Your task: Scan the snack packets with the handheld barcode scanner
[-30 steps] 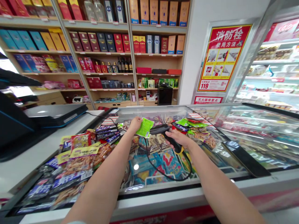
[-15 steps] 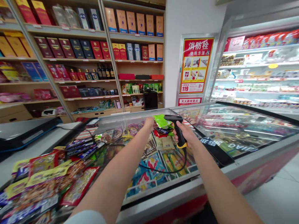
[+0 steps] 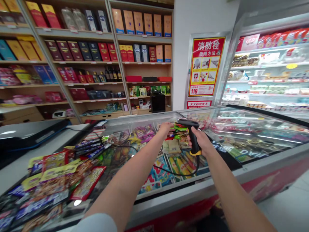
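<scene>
My right hand [image 3: 198, 143] grips a black handheld barcode scanner [image 3: 193, 137] with a yellow band near its base. Its black cable [image 3: 169, 174] droops across the glass. My left hand [image 3: 165, 128] reaches to a small heap of green and red snack packets [image 3: 180, 130], and its fingers are hidden behind the back of the hand. I cannot tell whether it holds a packet. The scanner head sits close to those packets, just right of my left hand.
Both arms reach over a glass-topped chest freezer [image 3: 251, 129] filled with packaged snacks. Flat snack packets [image 3: 55, 174] lie at the lower left, beside a white counter [image 3: 21, 167] with a dark device. Boxed-liquor shelves [image 3: 96, 58] and a refrigerated display case [image 3: 267, 71] stand behind.
The large green packet no longer shows clearly between my hands. Both hands have moved right and slightly lower in the picture, and the scanner now points left with its head above the packets.
</scene>
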Available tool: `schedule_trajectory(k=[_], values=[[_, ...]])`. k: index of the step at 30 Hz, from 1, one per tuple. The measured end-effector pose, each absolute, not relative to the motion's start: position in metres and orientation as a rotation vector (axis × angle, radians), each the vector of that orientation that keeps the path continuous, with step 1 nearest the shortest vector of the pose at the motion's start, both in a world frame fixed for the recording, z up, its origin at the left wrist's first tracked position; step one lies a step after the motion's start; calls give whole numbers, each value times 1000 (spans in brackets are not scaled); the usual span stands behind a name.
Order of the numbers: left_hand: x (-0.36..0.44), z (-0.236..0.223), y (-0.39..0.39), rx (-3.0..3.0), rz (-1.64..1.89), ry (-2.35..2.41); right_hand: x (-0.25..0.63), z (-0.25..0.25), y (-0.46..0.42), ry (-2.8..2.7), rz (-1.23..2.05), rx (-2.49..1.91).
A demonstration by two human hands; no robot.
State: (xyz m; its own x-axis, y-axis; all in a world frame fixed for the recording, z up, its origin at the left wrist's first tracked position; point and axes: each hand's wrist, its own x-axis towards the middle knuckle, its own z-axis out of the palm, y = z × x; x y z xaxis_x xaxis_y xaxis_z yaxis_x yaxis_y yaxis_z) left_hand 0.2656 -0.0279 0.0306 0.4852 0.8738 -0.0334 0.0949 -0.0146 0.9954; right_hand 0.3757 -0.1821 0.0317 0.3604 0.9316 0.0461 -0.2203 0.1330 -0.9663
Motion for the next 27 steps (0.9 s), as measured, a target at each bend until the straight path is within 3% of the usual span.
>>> schedule_trajectory(k=[3,7,10,14,20,27], values=[[198,32,-34,1758,675,1096,358,31,-174,-851,1034,-1111],[78,44,-58,2375,188,1571,323,36,-162,-894,1116,-1109],[-11,50,-91,2367,-92,2047,295,39,-152,-946,1192,-1111],[-84,32,-142,2339,-44,2262,263,35,-141,-1029,1261,-1078],[-79,-17,-179,2618,137,2137,230,30,-133,-1088,1326,-1103],[-24,-8,-147,2637,160,2025,218,24,-121,-1126,1352,-1091]])
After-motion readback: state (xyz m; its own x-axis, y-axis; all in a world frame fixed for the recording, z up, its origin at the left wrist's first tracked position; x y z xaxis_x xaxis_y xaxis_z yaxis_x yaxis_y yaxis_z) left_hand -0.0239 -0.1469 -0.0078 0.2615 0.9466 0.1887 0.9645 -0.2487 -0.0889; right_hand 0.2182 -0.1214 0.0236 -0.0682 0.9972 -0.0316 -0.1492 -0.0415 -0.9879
